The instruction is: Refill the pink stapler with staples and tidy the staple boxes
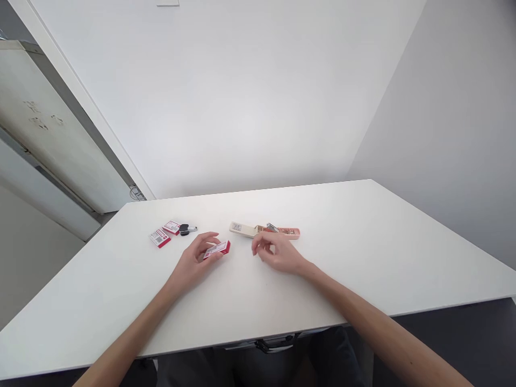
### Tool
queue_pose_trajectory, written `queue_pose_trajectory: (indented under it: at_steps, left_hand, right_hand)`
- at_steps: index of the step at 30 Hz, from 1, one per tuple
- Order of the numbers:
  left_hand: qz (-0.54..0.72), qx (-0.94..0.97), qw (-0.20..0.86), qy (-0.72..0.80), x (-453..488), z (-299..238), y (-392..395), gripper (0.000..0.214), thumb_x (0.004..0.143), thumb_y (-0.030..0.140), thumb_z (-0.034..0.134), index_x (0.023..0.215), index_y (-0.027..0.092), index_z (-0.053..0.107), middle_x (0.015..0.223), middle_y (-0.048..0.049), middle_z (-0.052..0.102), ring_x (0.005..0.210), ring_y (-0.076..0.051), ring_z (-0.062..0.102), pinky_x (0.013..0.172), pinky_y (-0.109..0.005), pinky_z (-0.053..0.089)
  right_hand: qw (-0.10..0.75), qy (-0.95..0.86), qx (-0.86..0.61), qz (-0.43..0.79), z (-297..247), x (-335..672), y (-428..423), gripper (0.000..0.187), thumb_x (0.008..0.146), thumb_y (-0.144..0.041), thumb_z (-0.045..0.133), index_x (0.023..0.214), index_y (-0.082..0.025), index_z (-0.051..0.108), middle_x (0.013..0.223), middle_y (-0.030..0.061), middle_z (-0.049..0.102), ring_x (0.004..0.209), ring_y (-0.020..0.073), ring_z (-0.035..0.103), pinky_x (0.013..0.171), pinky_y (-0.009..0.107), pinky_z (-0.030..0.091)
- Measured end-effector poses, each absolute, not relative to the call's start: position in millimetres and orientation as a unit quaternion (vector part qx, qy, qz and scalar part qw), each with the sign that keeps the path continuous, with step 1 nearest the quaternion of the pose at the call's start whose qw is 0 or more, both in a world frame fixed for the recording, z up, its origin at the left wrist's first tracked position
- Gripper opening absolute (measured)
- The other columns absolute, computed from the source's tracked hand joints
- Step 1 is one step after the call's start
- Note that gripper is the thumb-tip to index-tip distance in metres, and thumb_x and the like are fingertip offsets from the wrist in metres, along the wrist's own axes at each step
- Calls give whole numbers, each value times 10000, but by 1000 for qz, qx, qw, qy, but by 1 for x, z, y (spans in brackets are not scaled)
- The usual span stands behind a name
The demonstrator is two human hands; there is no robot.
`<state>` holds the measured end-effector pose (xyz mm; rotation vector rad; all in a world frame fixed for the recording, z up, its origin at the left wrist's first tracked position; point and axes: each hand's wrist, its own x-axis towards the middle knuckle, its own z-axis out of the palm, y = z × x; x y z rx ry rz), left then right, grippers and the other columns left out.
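My left hand [197,255] holds a small red-and-white box [217,249], which looks like a staple box, between thumb and fingers just above the table. My right hand [280,251] is a short way to the right, fingers curled and tips drawn close to the thumb. Whether anything small lies between those tips I cannot make out. Just behind it an opened stapler [243,229] rests on the table, with a cream part to the left and a pink part to the right; metal shows in its middle. The right hand partly hides it.
Two more red-and-white labelled boxes [160,237] lie at the left on the white table [363,236]. Against one rests a small black-and-silver item [185,229], perhaps a staple remover. A white wall [250,97] stands behind the table, and a grey wall [455,134] at the right.
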<state>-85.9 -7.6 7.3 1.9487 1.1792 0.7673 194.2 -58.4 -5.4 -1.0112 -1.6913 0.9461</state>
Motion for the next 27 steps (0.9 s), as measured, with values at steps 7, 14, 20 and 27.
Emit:
queue_pose_trajectory:
  at_steps: [7,14,20,27]
  left_hand:
    - [325,718,514,339,-40,1,11,592,789,473,838,1279,270,575,1169,-85,736,1055,-262,716,890,-408,590]
    - [302,727,525,324,-40,0,12,615,763,396,872,1285,273,571,1150,-85,761,1045,-265,717,871,-406,594]
    - [299,759,473,333,-34,4,2,576,741,436,878,1225,272,612,1148,-65,766,1018,-260,720,806,-363,597]
    - [317,799,380,342,-34,7,2,360,888,476,728,1165,256,661,1136,-48,737,979,-214,668,826,-333,545]
  right_hand:
    - [427,-635,-370,526,-14,193,-49,318,993,-559,574,1057,-247,593,945,25,729,657,137,661,604,287,469]
    - [418,-606,-386,556,-12,193,-45,303,989,-553,590,1056,-260,555,796,-4,707,641,144,636,554,268,423]
    - [410,-599,-359,587,-12,191,-47,271,957,-469,651,1056,-277,486,1021,21,732,705,145,666,556,265,400]
    - [453,-579,-405,544,-12,190,-42,191,967,-415,625,1043,-257,550,957,19,728,632,125,619,538,265,397]
